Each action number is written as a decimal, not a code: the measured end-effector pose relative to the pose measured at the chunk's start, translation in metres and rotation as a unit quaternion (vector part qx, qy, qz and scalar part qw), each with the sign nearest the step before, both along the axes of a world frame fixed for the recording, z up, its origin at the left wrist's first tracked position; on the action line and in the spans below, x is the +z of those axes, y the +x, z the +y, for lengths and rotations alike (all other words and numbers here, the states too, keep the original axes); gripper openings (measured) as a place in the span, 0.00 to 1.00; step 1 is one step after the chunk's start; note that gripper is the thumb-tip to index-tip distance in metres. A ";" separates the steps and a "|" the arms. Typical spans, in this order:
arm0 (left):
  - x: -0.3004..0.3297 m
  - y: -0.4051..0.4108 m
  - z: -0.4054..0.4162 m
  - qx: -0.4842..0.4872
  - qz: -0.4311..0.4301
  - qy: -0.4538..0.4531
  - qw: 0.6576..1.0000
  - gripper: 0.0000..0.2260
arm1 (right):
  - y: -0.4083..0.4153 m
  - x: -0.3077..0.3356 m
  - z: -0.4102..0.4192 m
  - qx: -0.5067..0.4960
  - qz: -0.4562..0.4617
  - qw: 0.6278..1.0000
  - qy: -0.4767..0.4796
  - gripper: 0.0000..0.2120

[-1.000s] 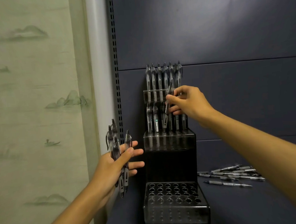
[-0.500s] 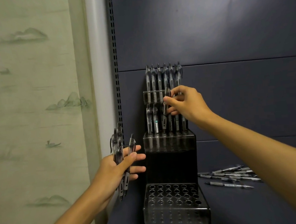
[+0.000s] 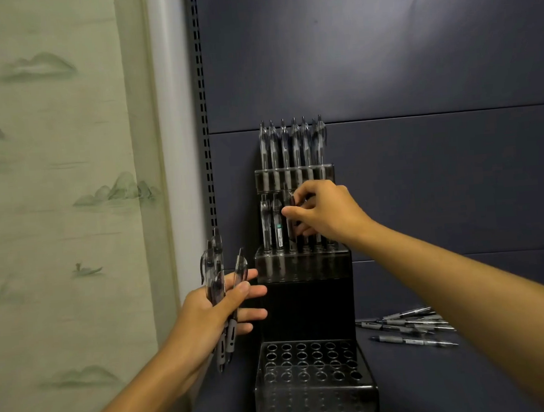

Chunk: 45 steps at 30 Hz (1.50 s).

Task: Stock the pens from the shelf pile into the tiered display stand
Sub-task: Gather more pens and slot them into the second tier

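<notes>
Landscape wallpaper (image 3: pixel 54 189); slotted upright (image 3: pixel 205 114).

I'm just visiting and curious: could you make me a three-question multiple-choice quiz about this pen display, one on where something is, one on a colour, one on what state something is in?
1. Where do the loose pens lie?
A. on the shelf, right of the display stand
B. on top of the stand
C. left of the stand

2. What colour is the back panel?
A. red
B. dark blue-grey
C. white

3. What state is the stand's lowest tier in?
A. full of pens
B. covered by a lid
C. its holes stand empty

Answers:
1 A: the pile rests on the shelf beside the display stand.
2 B: the panel behind the stand looks dark blue-grey.
3 C: open holes show, while the left hand grips a bundle of pens and the right hand pinches a pen at the middle tier.
</notes>
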<state>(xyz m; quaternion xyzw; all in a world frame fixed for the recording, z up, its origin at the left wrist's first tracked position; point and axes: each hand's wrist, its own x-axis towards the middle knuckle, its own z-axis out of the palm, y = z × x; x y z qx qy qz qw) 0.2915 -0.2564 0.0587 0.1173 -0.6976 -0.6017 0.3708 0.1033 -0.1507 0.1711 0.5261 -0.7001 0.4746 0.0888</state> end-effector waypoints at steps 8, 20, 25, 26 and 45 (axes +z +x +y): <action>0.003 -0.005 0.004 -0.003 0.001 -0.002 1.000 0.12 | -0.009 -0.009 0.001 -0.039 0.049 0.996 0.062 0.11; 0.016 -0.011 0.010 -0.044 0.050 0.034 0.997 0.17 | 0.002 -0.006 0.033 0.035 0.006 0.999 0.008 0.08; 0.021 -0.019 0.020 -0.072 0.065 0.042 0.994 0.16 | 0.024 -0.015 0.038 0.126 0.049 0.988 0.077 0.09; 0.022 -0.021 0.023 -0.077 0.061 0.035 0.995 0.16 | 0.026 -0.018 0.037 0.135 0.057 0.986 0.080 0.09; 0.026 -0.029 0.025 -0.099 0.029 -0.005 0.995 0.17 | 0.030 -0.019 0.030 0.142 -0.074 0.985 -0.071 0.07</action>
